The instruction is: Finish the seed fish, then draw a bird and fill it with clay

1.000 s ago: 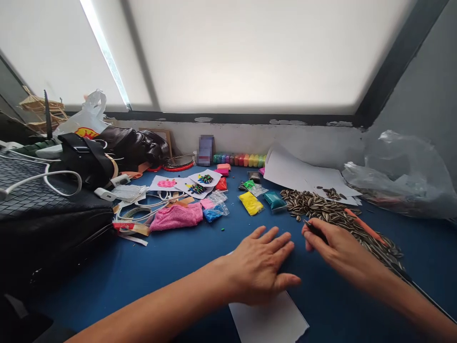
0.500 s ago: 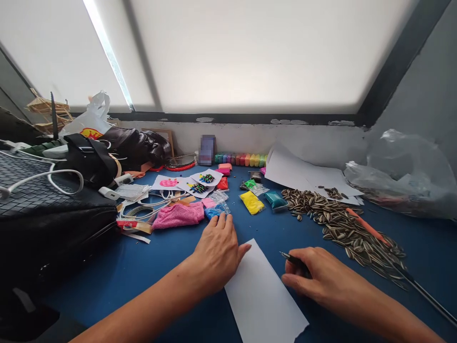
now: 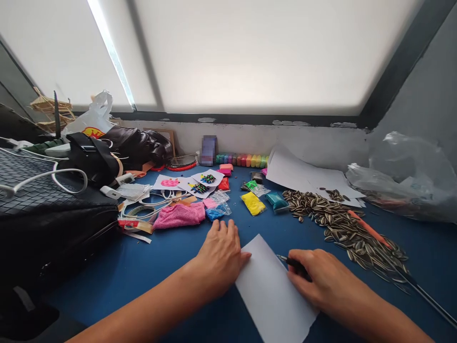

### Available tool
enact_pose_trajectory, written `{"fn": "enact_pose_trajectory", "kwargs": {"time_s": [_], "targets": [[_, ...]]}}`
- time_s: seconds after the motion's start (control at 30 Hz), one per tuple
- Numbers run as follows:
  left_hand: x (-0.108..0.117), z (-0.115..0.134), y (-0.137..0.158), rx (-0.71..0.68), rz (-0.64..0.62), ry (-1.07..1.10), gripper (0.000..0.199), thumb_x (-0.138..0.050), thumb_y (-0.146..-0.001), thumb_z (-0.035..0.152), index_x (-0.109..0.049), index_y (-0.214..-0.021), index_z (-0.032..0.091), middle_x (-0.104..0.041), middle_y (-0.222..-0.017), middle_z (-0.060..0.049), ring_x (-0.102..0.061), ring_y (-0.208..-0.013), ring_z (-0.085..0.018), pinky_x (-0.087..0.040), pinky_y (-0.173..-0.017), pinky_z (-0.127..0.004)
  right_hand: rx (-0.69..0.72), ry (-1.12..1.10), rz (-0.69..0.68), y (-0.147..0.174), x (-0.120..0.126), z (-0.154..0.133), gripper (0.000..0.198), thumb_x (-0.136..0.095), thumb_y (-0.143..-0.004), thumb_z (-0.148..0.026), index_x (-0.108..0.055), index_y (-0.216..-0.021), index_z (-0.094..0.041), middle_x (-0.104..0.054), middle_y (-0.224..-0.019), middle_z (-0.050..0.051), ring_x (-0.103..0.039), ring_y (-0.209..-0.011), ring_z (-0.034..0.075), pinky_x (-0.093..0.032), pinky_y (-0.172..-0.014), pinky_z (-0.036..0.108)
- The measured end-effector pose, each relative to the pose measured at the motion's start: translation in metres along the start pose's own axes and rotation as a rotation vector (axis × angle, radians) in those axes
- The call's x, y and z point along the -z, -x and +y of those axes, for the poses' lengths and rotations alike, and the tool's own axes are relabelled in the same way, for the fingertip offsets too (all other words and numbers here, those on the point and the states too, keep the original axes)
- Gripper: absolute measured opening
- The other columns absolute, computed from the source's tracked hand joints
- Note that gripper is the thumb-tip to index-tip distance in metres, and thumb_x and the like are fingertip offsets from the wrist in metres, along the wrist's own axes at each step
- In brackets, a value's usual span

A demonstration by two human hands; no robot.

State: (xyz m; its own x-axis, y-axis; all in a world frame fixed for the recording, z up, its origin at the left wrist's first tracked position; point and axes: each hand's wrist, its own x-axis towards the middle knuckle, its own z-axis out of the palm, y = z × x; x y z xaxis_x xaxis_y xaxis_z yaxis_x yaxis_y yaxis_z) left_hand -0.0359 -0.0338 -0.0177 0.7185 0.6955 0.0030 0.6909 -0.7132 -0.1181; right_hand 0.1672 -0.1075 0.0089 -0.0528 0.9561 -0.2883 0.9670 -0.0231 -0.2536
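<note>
A white sheet of paper (image 3: pixel 273 290) lies slantwise on the blue table (image 3: pixel 171 305), its lower right corner torn. My left hand (image 3: pixel 221 257) rests flat at the paper's left edge, fingers stretched out and thumb on the sheet. In my right hand (image 3: pixel 314 276) is a black pen (image 3: pixel 298 267), pinched between thumb and fingers. Its tip is at the paper's right edge; whether it touches I cannot tell. Just beyond my left fingertips lies a blue clay packet (image 3: pixel 214 213). A yellow clay packet (image 3: pixel 253 204) and a teal one (image 3: pixel 276 202) lie farther back.
Sunflower seeds (image 3: pixel 346 233) are heaped at the right, with an orange-handled tool (image 3: pixel 371 231) across them. Behind are white sheets (image 3: pixel 303 171) and a plastic bag (image 3: pixel 410 176). Left stand a black bag (image 3: pixel 64 228), a pink cloth (image 3: pixel 180 215), cables and decorated paper pieces (image 3: pixel 198 186).
The paper has shifted to the right. My left hand has slid slightly right and nearer to me with it. The pen tip has come to the paper's right edge.
</note>
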Motion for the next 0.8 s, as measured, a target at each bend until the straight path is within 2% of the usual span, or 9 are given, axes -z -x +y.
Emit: {"fn": "enact_pose_trajectory", "kwargs": {"time_s": [0.1, 0.2, 0.23, 0.33, 0.43, 0.53, 0.6, 0.7, 0.8], "targets": [[0.010, 0.001, -0.001, 0.028, -0.021, -0.013, 0.045, -0.042, -0.100, 0.035, -0.073, -0.095, 0.003, -0.068, -0.108, -0.027, -0.062, -0.109, -0.041, -0.045, -0.093, -0.054, -0.062, 0.066, 0.040, -0.003, 0.006, 0.020, 0.019, -0.043, -0.090, -0.022, -0.050, -0.073, -0.023, -0.065, -0.074, 0.005, -0.059, -0.065, 0.022, -0.030, -0.056, 0.030], [0.008, 0.000, -0.010, -0.158, 0.103, 0.124, 0.051, -0.036, -0.102, 0.042, -0.053, -0.136, 0.008, -0.048, -0.145, -0.020, -0.043, -0.136, -0.036, -0.035, -0.109, -0.051, -0.084, 0.110, 0.081, -0.007, 0.011, 0.036, 0.018, -0.042, -0.091, -0.022, -0.053, -0.077, -0.023, -0.065, -0.084, 0.007, -0.063, -0.075, 0.025, -0.035, -0.061, 0.032], [0.005, -0.001, -0.013, -0.241, 0.068, 0.166, 0.057, -0.035, -0.102, 0.047, -0.043, -0.145, 0.010, -0.037, -0.153, -0.016, -0.034, -0.142, -0.033, -0.030, -0.113, -0.049, -0.091, 0.120, 0.094, -0.008, 0.012, 0.040, 0.017, -0.043, -0.091, -0.021, -0.054, -0.079, -0.023, -0.065, -0.087, 0.008, -0.064, -0.077, 0.026, -0.036, -0.062, 0.032], [-0.004, -0.006, -0.015, -0.218, -0.042, 0.170, 0.065, -0.032, -0.102, 0.053, -0.034, -0.150, 0.009, -0.025, -0.158, -0.016, -0.027, -0.146, -0.031, -0.026, -0.116, -0.048, -0.096, 0.128, 0.129, -0.011, 0.012, 0.047, 0.014, -0.044, -0.089, -0.018, -0.056, -0.084, -0.023, -0.066, -0.090, 0.008, -0.066, -0.080, 0.027, -0.040, -0.064, 0.033], [-0.002, -0.012, -0.007, -0.064, -0.082, 0.058, 0.061, -0.042, -0.100, 0.046, -0.045, -0.142, 0.001, -0.037, -0.150, -0.026, -0.038, -0.139, -0.039, -0.028, -0.113, -0.055, -0.058, 0.103, 0.160, -0.013, 0.009, 0.048, 0.016, -0.044, -0.088, -0.016, -0.057, -0.087, -0.024, -0.066, -0.090, 0.007, -0.066, -0.082, 0.026, -0.043, -0.066, 0.033], [0.011, -0.013, 0.001, 0.001, -0.102, 0.030, 0.034, -0.049, -0.095, 0.024, -0.067, -0.110, 0.000, -0.063, -0.120, -0.029, -0.057, -0.119, -0.041, -0.036, -0.104, -0.056, 0.008, 0.062, 0.182, -0.013, 0.008, 0.045, 0.019, -0.041, -0.089, -0.016, -0.058, -0.092, -0.023, -0.065, -0.093, 0.008, -0.065, -0.083, 0.025, -0.045, -0.068, 0.035], [0.020, -0.010, -0.001, -0.060, 0.009, 0.241, 0.026, -0.049, -0.093, 0.018, -0.067, -0.109, 0.008, -0.066, -0.117, -0.021, -0.059, -0.114, -0.036, -0.042, -0.100, -0.050, 0.076, 0.028, 0.195, -0.010, 0.009, 0.040, 0.022, -0.038, -0.091, -0.018, -0.059, -0.095, -0.023, -0.065, -0.096, 0.007, -0.063, -0.085, 0.024, -0.045, -0.070, 0.035], [0.023, -0.004, -0.014, -0.091, 0.091, 0.791, 0.040, -0.066, -0.080, 0.017, -0.063, -0.119, 0.014, -0.063, -0.128, -0.014, -0.055, -0.119, -0.032, -0.042, -0.100, -0.041, 0.182, -0.031, 0.223, -0.005, 0.014, 0.031, 0.024, -0.036, -0.095, -0.023, -0.060, -0.097, -0.024, -0.065, -0.097, 0.004, -0.062, -0.086, 0.020, -0.044, -0.073, 0.031], [0.018, 0.001, -0.030, -0.078, 0.064, 0.923, 0.015, -0.056, -0.083, 0.012, -0.070, -0.082, 0.016, -0.070, -0.078, -0.004, -0.065, -0.079, -0.021, -0.048, -0.071, -0.028, 0.211, -0.122, 0.244, 0.000, 0.020, 0.027, 0.022, -0.042, -0.095, -0.034, -0.062, -0.094, -0.025, -0.066, -0.094, 0.003, -0.061, -0.082, 0.019, -0.043, -0.070, 0.030]]}}
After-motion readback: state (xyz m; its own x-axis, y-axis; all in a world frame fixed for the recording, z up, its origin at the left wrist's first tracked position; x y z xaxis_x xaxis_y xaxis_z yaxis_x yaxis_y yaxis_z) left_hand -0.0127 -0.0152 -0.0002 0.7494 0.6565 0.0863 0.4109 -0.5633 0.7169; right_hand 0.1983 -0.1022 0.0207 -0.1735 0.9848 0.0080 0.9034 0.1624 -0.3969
